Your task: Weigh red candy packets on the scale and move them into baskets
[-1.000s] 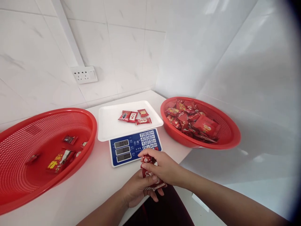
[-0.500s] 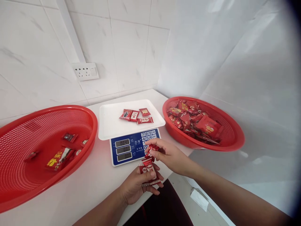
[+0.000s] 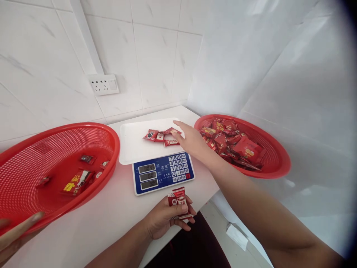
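A white table [image 3: 108, 227] carries everything, with a red left basket [image 3: 116, 147] and a fuller right basket [image 3: 272, 158] flanking the scale [image 3: 164, 173], presumably so each lies within an arm's reach. The scale's white pan [image 3: 132, 143] sits at the far side, leaving the keys and displays facing the near edge, likely for easy reading. The right hand [image 3: 195, 143] reaches over the pan's right side, thumb and fingers parted and seemingly gripping nothing; whether it touches the red packets [image 3: 150, 135] lying there, I cannot tell. The left hand [image 3: 160, 217] is near, before the scale, its thumb pressing small wrapped sweets [image 3: 181, 199] against the fingers, probably to keep them stacked. (Someone else's fingers [image 3: 23, 230] show at the left basket's near rim.)
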Motion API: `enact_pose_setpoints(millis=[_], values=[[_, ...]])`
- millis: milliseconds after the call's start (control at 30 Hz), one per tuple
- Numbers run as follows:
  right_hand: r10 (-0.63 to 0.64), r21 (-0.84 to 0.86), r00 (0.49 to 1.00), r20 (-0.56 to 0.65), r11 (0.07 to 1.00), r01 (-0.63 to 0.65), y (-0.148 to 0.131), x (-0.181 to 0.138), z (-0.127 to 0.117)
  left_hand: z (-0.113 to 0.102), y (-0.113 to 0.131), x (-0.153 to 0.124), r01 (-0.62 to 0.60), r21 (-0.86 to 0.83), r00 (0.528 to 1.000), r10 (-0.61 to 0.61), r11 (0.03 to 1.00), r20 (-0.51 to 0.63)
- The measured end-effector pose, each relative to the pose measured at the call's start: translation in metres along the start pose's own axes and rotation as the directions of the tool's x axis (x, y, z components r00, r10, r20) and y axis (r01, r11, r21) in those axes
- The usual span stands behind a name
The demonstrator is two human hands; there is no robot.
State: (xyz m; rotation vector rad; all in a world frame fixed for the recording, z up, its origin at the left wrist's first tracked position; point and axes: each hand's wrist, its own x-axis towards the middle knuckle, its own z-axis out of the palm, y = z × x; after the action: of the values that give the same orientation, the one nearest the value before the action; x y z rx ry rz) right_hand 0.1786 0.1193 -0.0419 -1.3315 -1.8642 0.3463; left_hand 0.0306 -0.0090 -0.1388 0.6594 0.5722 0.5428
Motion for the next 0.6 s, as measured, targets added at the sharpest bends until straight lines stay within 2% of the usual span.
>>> enact_pose_setpoints(millis=[133, 233, 333, 467, 600], values=[[0.024, 0.079, 0.998, -0.05, 0.997, -0.02, 0.002, -0.046, -0.012, 0.001, 0.002, 0.0, 0.001, 0.023, 1.0, -0.001, 1.0, 0.012], [0.14, 0.165, 0.984, -0.111, 0.979, -0.121, 0.013, -0.092, -0.014, 0.002, 0.003, 0.0, 0.014, 0.046, 1.0, -0.016, 0.999, 0.022], [0.314, 0.288, 0.942, -0.117, 0.919, -0.27, 0.031, -0.129, -0.003, 0.003, 0.003, 0.0, 0.025, 0.074, 0.999, -0.027, 0.997, 0.035], [0.492, 0.405, 0.866, -0.094, 0.813, -0.418, 0.052, -0.151, 0.021, 0.004, 0.001, -0.002, 0.0, 0.105, 0.998, -0.006, 0.995, 0.061], [0.522, 0.361, 0.84, -0.147, 0.819, -0.446, 0.058, -0.156, 0.036, 0.004, -0.001, -0.003, -0.026, 0.137, 0.995, 0.011, 0.99, 0.103]])
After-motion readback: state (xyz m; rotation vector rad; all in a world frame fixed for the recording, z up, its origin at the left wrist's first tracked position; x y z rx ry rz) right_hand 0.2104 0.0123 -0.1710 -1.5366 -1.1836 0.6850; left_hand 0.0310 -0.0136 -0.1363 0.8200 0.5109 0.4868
